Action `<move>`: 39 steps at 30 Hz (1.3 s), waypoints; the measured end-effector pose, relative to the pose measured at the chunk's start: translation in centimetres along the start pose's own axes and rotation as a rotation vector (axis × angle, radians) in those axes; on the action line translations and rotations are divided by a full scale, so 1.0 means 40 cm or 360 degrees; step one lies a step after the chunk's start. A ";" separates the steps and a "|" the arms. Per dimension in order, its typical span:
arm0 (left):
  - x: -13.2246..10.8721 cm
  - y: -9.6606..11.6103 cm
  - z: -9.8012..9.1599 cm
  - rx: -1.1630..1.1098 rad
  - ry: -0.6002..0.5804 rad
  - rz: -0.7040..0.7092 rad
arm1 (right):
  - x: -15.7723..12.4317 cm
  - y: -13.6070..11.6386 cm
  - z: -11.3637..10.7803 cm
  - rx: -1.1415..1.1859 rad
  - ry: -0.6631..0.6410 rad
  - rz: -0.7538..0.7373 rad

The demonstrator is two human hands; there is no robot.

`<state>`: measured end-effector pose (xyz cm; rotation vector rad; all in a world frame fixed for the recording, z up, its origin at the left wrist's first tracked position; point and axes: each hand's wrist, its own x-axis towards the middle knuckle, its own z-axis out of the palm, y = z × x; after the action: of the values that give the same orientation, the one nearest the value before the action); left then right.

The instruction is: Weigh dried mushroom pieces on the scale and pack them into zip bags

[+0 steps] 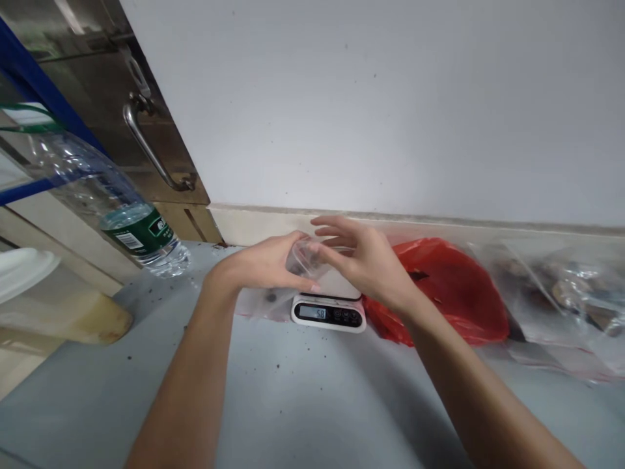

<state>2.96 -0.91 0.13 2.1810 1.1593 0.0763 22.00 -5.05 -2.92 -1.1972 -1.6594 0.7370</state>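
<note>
A small white digital scale [329, 311] sits on the grey tabletop near the wall, its display showing digits that look like 58. Over its plate is a clear plastic bag [305, 258], partly hidden by the hands. My left hand [268, 264] curls around the bag from the left, thumb low by the scale's front. From the right, my right hand [364, 257] reaches over the plate with its fingers apart. Its thumb is at the bag's edge; whether it touches cannot be told. A red plastic bag [444, 293] lies open just right of the scale, with a few dark bits inside.
Clear bags with brownish contents [561, 286] lie at the far right. On the left are a water bottle [141, 234], tilted in view, and a lidded plastic tub [73, 306]. A metal door handle [153, 150] is behind them. Dark crumbs dot the tabletop [288, 404]. A white wall [381, 117] rises behind.
</note>
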 end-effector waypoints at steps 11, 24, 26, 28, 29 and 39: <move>-0.028 -0.033 -0.028 0.0325 0.0104 -0.0267 | 0.010 0.082 0.024 -0.1047 -0.0528 -0.0051; -0.010 0.012 -0.001 -0.0010 0.0051 0.0228 | -0.014 -0.036 -0.090 -0.0114 -0.0371 -0.0250; -0.024 0.017 -0.008 -0.0085 0.0113 0.0280 | -0.020 -0.044 -0.105 -0.0338 -0.0263 -0.0291; -0.036 0.018 -0.016 -0.0155 0.0169 0.0303 | -0.026 -0.044 -0.123 -0.0508 -0.0303 -0.0293; -0.040 0.017 -0.019 -0.0199 0.0186 0.0303 | -0.027 -0.043 -0.131 -0.0523 -0.0339 -0.0285; -0.039 0.042 -0.027 -0.0420 0.0680 0.0449 | -0.019 -0.043 -0.136 -0.0142 -0.0080 -0.0193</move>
<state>2.83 -2.19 2.31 2.1268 0.9812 0.8044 26.42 -6.62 0.39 -1.1367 -1.8056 0.6278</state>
